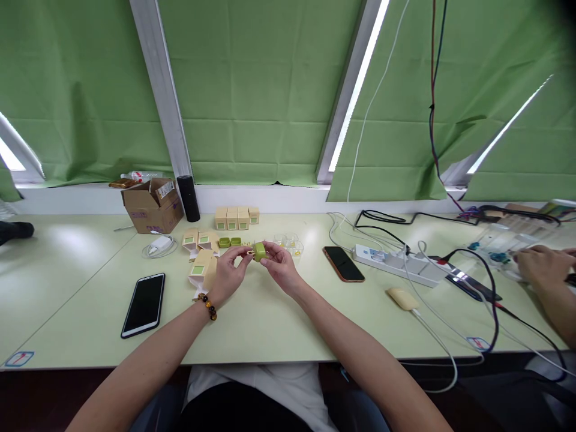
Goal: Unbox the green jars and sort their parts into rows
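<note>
A small green box (260, 251) is held up over the table between my two hands. My right hand (282, 267) pinches it from the right with thumb and fingers. From the left, my left hand (228, 275) closes its thumb and fingertips on a small pale piece (251, 252) against the box's side; its exact shape is too small to tell. Just behind my left hand sit green open trays (230, 242). Beside that wrist lie beige paper boxes with green windows (202, 270). Clear plastic cups (290, 243) stand behind my right hand.
Several small beige boxes (237, 218) line the back. A cardboard carton (153, 207) and black cylinder (188, 198) stand back left. Phones (144, 305) (343, 264) flank my arms. A power strip (396, 264) with tangled cables and a co-worker's hand (542, 267) are at right.
</note>
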The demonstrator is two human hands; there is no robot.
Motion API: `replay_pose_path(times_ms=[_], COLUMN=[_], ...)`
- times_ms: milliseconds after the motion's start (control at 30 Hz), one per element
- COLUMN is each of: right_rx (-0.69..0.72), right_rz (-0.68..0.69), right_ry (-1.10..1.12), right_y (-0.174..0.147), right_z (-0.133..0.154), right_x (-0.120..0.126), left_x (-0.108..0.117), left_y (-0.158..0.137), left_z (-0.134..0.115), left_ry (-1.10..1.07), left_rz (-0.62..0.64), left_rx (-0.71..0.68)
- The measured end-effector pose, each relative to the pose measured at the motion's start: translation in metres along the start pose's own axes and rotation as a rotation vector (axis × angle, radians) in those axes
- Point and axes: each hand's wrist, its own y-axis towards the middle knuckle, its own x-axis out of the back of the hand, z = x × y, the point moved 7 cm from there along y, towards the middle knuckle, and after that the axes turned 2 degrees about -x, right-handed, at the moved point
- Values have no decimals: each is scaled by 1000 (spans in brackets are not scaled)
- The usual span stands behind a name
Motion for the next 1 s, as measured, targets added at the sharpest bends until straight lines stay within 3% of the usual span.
replay_pose_path(times_ms=[300,733,867,1000], right_rx=[7,-6,80,222], right_rz=[27,34,48,-37], right_ry=[-59,-98,-185,-410], right_y=[-1,-3,-3,-6], right_z=[-1,3,14,25], right_x=[-3,-6,-11,-11], left_x=[5,1,-1,-2], left_y=[-2,-5,-4,-1], left_z=[9,3,5,7], left_ry=[-29,0,-102,-254], left_rz=[-73,-80,-26,76], left_rx=[156,13,105,136])
